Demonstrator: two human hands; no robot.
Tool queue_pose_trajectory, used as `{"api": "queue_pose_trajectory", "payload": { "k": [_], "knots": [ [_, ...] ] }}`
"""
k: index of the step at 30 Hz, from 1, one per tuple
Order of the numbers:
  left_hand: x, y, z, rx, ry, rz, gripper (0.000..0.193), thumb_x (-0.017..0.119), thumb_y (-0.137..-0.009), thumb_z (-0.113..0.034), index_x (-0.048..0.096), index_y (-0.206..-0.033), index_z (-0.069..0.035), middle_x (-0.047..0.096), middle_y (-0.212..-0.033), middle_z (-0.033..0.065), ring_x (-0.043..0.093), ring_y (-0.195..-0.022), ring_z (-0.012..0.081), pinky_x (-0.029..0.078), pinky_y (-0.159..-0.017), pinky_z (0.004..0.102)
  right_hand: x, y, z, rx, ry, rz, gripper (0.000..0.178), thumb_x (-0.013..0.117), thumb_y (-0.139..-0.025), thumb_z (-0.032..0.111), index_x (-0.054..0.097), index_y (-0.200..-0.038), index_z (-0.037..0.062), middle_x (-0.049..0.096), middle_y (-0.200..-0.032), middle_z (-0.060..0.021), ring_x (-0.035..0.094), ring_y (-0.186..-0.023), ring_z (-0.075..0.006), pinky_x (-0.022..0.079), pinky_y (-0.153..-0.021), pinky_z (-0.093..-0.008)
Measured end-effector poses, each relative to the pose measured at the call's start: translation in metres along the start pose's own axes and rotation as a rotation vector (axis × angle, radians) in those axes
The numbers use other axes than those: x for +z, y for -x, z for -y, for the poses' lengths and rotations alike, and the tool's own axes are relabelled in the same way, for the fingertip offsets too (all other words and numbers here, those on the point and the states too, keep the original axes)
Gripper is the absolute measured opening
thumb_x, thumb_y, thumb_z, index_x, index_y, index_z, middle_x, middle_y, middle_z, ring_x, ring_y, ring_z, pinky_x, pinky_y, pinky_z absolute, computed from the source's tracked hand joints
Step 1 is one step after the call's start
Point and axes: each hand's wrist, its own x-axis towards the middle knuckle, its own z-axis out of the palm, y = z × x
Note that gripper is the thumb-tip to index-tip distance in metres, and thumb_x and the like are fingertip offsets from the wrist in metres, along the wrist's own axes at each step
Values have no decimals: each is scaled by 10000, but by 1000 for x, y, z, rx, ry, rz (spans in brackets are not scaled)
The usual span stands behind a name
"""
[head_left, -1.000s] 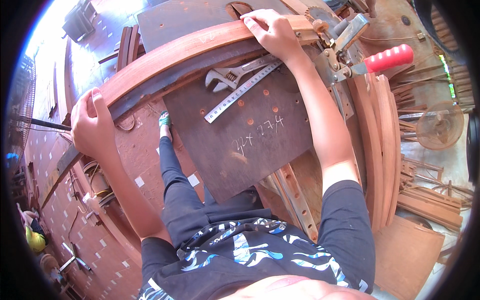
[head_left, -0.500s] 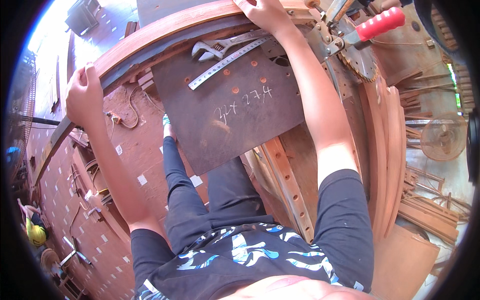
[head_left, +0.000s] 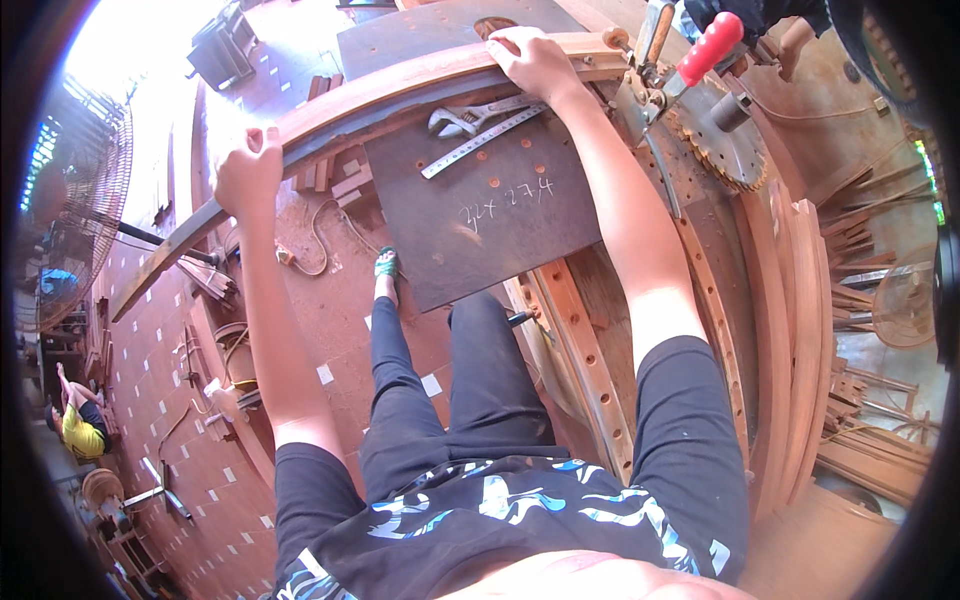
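A long, curved reddish wood strip (head_left: 390,88) lies over a dark curved form (head_left: 345,135) at the far side of the table. My left hand (head_left: 248,178) is closed around the left end of these pieces, where a flat bar (head_left: 165,258) sticks out. My right hand (head_left: 535,65) rests on the strip further right, its fingers curled over the top edge. Just in front of that hand are an adjustable wrench (head_left: 470,120) and a steel ruler (head_left: 480,145), on a dark metal plate (head_left: 430,260) with chalk marks. A red-handled toggle clamp (head_left: 710,50) stands right of my right hand.
A toothed circular saw blade (head_left: 720,125) stands exposed by the clamp, its motion unclear. Curved boards (head_left: 800,350) are stacked at right. A large fan (head_left: 75,200) is at far left, with a person in yellow (head_left: 82,430) below. Another person's hand (head_left: 795,48) shows top right.
The whole view has shifted, so most things appear further right and lower. Both hands keep their hold on the curved pieces. The red clamp handle now points more upward.
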Motion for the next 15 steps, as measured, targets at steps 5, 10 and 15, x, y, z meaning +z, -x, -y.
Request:
{"api": "queue_pose_trajectory", "payload": {
  "k": [5,10,15],
  "knots": [
    [-12,2,-10,-31,-19,32,392,666,-906,-472,732,-1116,-148,727,-1161,135,668,-1114,360,506,-954,504,1,2,-3,4,20,41,430,593,-1013,442,734,-1268,126,702,-1327,-121,615,-1279,-323,469,-1100,-416],
    [-16,3,-14,-38,-24,111,375,640,-903,-416,711,-1143,-137,708,-1198,136,636,-1168,354,476,-1001,504,-3,7,-1,19,-1,36,399,615,-1002,418,743,-1241,125,743,-1238,-113,664,-1203,-315,496,-1061,-411],
    [-11,2,-2,7,-36,141,348,585,-927,-365,696,-1168,-141,713,-1188,149,638,-1172,354,458,-1024,510,-5,7,8,71,-67,34,324,650,-973,334,767,-1164,100,761,-1149,-141,700,-1121,-329,535,-982,-415]
  ]
}}
